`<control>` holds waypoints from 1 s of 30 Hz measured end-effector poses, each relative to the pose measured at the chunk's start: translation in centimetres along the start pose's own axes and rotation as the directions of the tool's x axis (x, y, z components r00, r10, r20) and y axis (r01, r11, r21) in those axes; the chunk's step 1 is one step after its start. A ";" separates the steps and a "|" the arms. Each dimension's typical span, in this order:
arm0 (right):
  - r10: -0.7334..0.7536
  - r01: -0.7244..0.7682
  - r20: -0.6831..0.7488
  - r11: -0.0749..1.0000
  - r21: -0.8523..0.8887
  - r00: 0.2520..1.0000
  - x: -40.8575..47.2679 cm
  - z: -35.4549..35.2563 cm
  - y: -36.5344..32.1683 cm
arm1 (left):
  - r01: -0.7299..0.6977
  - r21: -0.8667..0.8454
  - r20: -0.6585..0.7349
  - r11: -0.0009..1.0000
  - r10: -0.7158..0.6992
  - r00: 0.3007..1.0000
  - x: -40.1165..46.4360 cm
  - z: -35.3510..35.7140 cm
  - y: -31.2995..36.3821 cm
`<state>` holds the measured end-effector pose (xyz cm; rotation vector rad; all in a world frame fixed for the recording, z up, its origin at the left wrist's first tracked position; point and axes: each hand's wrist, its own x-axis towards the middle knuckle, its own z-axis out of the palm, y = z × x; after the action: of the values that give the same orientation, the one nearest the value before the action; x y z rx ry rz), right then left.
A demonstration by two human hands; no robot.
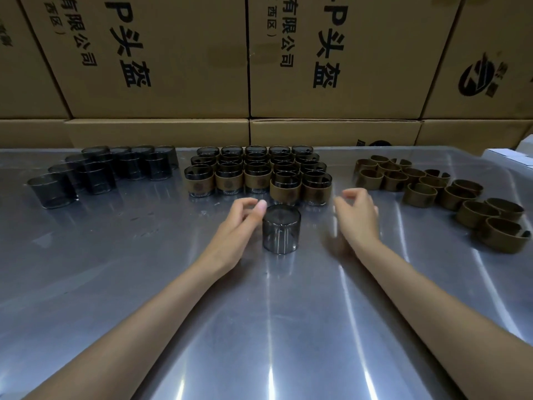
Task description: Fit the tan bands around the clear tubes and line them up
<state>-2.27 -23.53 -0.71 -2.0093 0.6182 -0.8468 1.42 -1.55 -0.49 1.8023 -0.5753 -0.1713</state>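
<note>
At ten o'clock on the metal table (288,327) stands a cluster of bare tubes (98,173). At twelve, the banded tubes (256,174) sit in tidy rows. Just below them, at centre, one bare tube (281,232) stands upright; the left hand (240,223) is at its nine o'clock, fingers loosely curled, thumb seemingly touching its rim. The right hand (357,215), at three o'clock, is blurred, fingers curled, holding nothing. Loose tan bands (450,194) lie at two o'clock.
</note>
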 end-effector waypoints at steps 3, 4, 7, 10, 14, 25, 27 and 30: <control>0.025 -0.015 0.035 0.965 -0.264 0.999 3.8 -0.7 1.5 | 0.000 0.002 -0.014 1.000 0.000 1.000 0.0 0.1 0.1; 0.020 -0.006 0.037 0.939 -0.343 0.999 4.9 -1.0 1.9 | 0.001 0.005 -0.018 1.000 -0.001 1.000 0.1 0.1 0.0; 0.027 0.016 0.074 0.849 -0.528 0.997 7.1 -1.5 2.8 | 0.003 0.009 -0.020 1.000 -0.003 1.000 0.4 0.1 -0.1; 0.042 0.054 0.135 0.772 -0.634 0.990 8.2 -1.3 3.1 | 0.009 0.000 -0.038 1.000 -0.009 0.999 0.6 0.1 -0.2; -0.030 0.081 0.084 0.681 -0.728 0.996 8.8 -0.9 3.3 | -0.009 -0.010 -0.054 1.000 0.008 0.998 0.8 0.1 -0.5; -0.470 0.421 -0.087 0.847 -0.325 0.878 0.2 -0.6 0.2 | -0.015 0.009 -0.085 1.000 0.016 0.996 0.6 0.0 -0.4; -0.512 0.477 -0.124 0.848 -0.231 0.850 -2.7 -0.5 -1.1 | -0.040 0.021 -0.099 0.999 0.042 0.994 0.4 0.0 -0.1; -0.571 0.547 -0.159 0.819 -0.171 0.806 -6.3 -0.5 -3.2 | -0.160 0.116 -0.176 0.980 0.179 0.968 0.0 -0.1 0.3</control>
<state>-6.44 -17.84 0.07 -2.2687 0.1669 -1.4120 1.37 -1.50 -0.19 1.8323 -0.6104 0.1445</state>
